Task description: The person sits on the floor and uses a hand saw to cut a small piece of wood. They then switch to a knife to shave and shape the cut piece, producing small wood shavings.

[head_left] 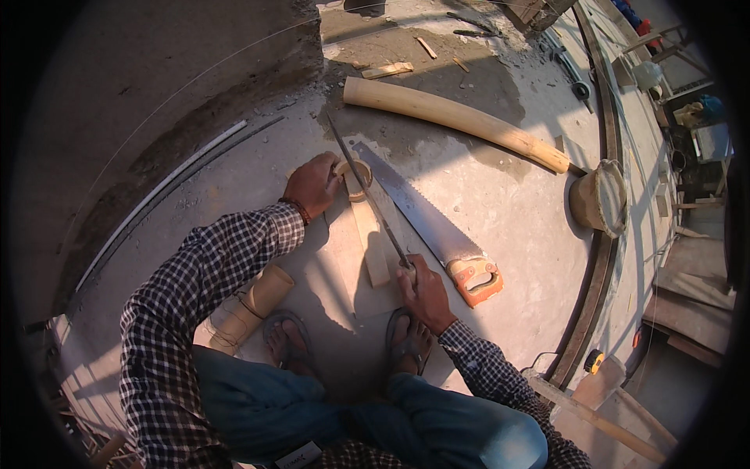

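With twelve at the top of the view and a bamboo ring (355, 194) as the dial's centre, the left hand (312, 184) is at nine o'clock, its fingers closed on the ring's near edge; the right hand (426, 293) is at five o'clock, curled tightly around the lower end of a long, thin dark rod (387, 230); the rod slants from that fist across the ring, its free tip pointing toward eleven; whether it passes through the ring or over it, I cannot tell.

A pale wooden strip (371, 254) lies just below the ring, toward six; a handsaw (433, 219) lies flat on the concrete between three and four, its orange-edged handle at four and its toothed edge facing up and right; a thick, curved bamboo pole (457, 115) stretches out at two; a bucket (586, 205) stands well apart at three, near the pole's lower end; a bamboo tube (262, 301) with wire about it lies at seven, beside the left foot (289, 340); light wood offcuts (388, 70) are scattered between twelve and one; both checked sleeves reach in from below.
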Demonstrator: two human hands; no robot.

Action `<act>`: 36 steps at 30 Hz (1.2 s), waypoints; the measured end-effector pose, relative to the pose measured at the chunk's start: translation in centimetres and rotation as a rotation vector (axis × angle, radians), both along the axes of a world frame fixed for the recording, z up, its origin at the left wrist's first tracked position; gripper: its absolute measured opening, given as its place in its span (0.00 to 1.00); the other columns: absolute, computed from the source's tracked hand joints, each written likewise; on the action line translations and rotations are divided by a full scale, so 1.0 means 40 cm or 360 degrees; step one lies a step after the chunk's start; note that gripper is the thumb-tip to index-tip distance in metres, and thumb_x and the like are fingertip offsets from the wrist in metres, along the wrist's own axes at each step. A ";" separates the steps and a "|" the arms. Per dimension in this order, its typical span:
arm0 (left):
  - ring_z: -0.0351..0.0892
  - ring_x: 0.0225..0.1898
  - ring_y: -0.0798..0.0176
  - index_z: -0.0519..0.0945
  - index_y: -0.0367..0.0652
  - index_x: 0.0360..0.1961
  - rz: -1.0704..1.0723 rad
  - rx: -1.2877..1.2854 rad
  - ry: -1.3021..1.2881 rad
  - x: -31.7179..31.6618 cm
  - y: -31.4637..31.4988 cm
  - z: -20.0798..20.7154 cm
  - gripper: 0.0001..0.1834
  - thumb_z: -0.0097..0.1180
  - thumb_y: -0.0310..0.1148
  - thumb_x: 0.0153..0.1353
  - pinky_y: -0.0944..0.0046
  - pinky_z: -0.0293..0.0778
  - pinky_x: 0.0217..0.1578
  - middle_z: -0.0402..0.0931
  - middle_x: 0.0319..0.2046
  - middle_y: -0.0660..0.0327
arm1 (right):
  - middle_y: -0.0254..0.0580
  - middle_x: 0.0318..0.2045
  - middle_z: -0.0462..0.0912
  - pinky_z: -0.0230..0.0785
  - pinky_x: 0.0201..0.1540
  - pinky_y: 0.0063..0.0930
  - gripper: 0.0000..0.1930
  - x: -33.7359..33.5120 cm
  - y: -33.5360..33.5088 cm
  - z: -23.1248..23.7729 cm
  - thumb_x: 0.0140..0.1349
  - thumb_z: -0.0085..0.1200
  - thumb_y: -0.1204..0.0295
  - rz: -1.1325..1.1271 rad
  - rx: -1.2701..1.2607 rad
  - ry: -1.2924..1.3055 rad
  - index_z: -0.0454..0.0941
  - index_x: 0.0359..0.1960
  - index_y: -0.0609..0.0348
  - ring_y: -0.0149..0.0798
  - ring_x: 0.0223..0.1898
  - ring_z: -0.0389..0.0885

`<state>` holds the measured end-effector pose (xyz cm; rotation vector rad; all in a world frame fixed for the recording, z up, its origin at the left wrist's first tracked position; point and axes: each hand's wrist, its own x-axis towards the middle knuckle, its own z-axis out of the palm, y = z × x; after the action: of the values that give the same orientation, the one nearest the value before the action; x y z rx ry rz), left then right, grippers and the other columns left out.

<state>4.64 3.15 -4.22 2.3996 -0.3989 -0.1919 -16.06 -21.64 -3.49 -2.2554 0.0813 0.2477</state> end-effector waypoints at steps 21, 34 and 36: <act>0.76 0.58 0.46 0.67 0.39 0.65 -0.0188 0.0110 -0.0272 -0.007 0.046 0.013 0.38 0.69 0.34 0.54 0.48 0.70 0.60 0.74 0.54 0.46 | 0.60 0.33 0.85 0.76 0.36 0.51 0.12 0.013 0.014 0.024 0.70 0.56 0.69 -0.0063 0.0008 -0.0087 0.71 0.49 0.61 0.66 0.34 0.84; 0.82 0.42 0.47 0.71 0.39 0.58 -0.0420 0.0476 -0.0112 0.003 0.225 -0.020 0.29 0.69 0.36 0.59 0.53 0.78 0.46 0.78 0.39 0.50 | 0.60 0.36 0.86 0.74 0.39 0.55 0.15 0.031 -0.005 -0.009 0.71 0.55 0.67 0.0004 -0.0080 0.0028 0.68 0.53 0.60 0.66 0.36 0.84; 0.83 0.39 0.50 0.74 0.40 0.54 -0.0500 0.0373 -0.0108 -0.014 0.188 0.005 0.25 0.70 0.37 0.60 0.53 0.78 0.41 0.79 0.37 0.52 | 0.60 0.37 0.86 0.74 0.40 0.56 0.15 0.023 -0.003 -0.011 0.71 0.55 0.67 -0.0005 -0.0092 -0.0023 0.68 0.53 0.60 0.66 0.37 0.84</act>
<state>4.08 10.68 -4.03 2.5649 -0.8266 -0.3134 -15.12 -21.74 -3.95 -2.3141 0.0855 0.2303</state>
